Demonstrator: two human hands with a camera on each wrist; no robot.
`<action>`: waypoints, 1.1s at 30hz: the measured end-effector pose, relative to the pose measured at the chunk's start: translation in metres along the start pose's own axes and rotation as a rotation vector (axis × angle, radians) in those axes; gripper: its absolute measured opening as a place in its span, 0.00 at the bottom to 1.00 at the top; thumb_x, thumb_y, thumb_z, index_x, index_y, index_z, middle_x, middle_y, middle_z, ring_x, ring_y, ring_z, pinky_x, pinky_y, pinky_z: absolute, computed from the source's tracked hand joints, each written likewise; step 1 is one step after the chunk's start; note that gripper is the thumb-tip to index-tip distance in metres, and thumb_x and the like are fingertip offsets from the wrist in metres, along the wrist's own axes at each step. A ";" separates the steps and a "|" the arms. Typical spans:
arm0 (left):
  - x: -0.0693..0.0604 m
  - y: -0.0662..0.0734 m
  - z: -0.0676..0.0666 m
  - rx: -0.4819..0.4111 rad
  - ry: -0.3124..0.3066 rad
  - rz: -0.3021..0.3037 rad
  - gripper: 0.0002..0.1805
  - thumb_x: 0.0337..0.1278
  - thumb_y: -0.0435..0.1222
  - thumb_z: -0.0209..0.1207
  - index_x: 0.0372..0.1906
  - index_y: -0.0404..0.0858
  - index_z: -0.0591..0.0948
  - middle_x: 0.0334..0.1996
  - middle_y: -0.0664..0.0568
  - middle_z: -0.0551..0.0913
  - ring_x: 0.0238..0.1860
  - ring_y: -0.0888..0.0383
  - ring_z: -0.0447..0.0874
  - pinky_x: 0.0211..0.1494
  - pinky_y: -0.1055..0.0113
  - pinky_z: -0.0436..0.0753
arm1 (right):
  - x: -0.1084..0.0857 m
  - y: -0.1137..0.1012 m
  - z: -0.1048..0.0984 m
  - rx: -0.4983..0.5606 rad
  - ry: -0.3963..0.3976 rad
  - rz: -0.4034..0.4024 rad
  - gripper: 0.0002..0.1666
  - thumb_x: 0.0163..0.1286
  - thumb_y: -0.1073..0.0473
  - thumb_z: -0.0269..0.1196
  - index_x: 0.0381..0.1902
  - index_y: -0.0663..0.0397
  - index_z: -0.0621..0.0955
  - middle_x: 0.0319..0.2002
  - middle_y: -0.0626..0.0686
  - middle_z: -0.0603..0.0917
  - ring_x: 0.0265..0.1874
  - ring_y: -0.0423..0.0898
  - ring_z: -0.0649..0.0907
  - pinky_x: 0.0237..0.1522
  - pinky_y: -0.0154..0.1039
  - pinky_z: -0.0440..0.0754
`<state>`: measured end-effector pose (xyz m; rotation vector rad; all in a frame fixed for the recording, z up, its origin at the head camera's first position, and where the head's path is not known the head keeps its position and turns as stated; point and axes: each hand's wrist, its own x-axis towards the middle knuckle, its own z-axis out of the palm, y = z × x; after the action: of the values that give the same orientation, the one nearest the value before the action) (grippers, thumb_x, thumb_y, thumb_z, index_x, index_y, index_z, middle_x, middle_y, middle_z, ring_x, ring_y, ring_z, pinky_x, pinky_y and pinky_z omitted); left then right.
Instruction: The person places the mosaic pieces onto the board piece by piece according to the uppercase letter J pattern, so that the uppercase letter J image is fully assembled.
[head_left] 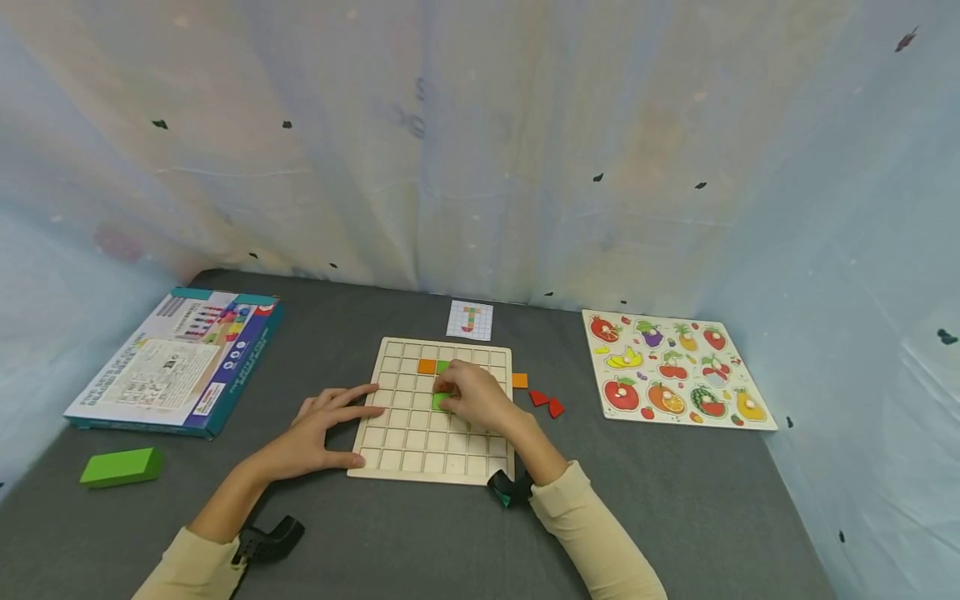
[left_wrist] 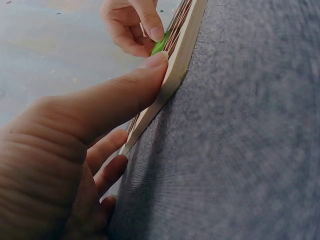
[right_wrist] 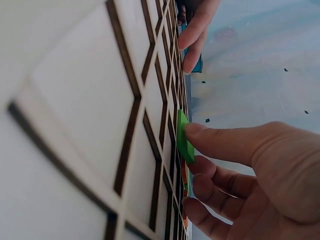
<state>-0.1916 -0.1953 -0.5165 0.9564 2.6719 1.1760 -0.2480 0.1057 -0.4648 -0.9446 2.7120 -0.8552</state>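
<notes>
The right hand (head_left: 480, 400) pinches a flat green square tile (head_left: 440, 402) at the middle of the pale wooden grid board (head_left: 405, 439), the tile lying left of its fingertips. The left hand (head_left: 322, 433), fingers spread, touches the board's left edge, farther off; whether the tile sits fully in its cell is hard to tell.

teal-edged box: left | green block: near box | fruit board: right

teal-edged box (head_left: 176, 362): left | green block (head_left: 120, 467): near it | fruit board (head_left: 678, 372): right
</notes>
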 end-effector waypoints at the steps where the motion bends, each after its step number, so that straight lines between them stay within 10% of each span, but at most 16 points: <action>1: 0.000 0.000 0.000 0.000 0.000 0.000 0.37 0.50 0.48 0.73 0.68 0.51 0.77 0.76 0.46 0.60 0.65 0.50 0.58 0.52 0.46 0.56 | 0.000 0.000 0.000 0.001 -0.002 0.001 0.11 0.64 0.63 0.71 0.44 0.55 0.87 0.37 0.50 0.81 0.36 0.43 0.79 0.39 0.36 0.76; 33: 0.000 -0.001 0.001 0.002 0.008 0.005 0.37 0.49 0.48 0.73 0.67 0.50 0.77 0.75 0.45 0.60 0.65 0.50 0.58 0.52 0.47 0.56 | -0.001 0.002 -0.002 -0.051 0.008 -0.020 0.12 0.66 0.60 0.70 0.46 0.56 0.88 0.38 0.49 0.81 0.36 0.43 0.80 0.37 0.34 0.76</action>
<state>-0.1919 -0.1950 -0.5178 0.9614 2.6792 1.1809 -0.2490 0.1080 -0.4645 -0.9816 2.7483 -0.7987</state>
